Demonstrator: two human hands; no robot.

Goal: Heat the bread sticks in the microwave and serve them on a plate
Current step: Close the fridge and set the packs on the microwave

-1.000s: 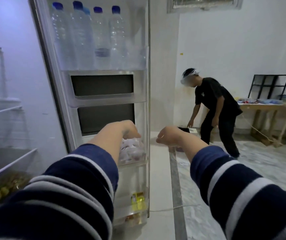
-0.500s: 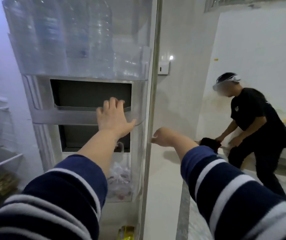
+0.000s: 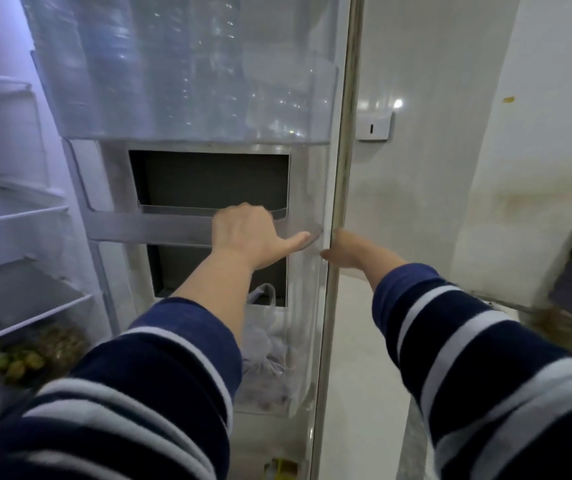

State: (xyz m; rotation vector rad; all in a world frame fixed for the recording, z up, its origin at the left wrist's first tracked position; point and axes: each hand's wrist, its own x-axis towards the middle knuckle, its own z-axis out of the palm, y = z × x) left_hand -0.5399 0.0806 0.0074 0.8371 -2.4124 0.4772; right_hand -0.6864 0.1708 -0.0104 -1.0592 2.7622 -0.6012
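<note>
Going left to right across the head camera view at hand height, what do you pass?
Fridge shelves → door bin → left hand → door edge → right hand → white wall.

I see clear, glossy plastic door bins (image 3: 187, 98), a thin crinkled plastic bag (image 3: 264, 337), and knit striped cloth sleeves (image 3: 160, 393).

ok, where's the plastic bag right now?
Head view, lower centre: the plastic bag sits in the fridge door's lower bin, below the left hand and right of the left sleeve.
</note>
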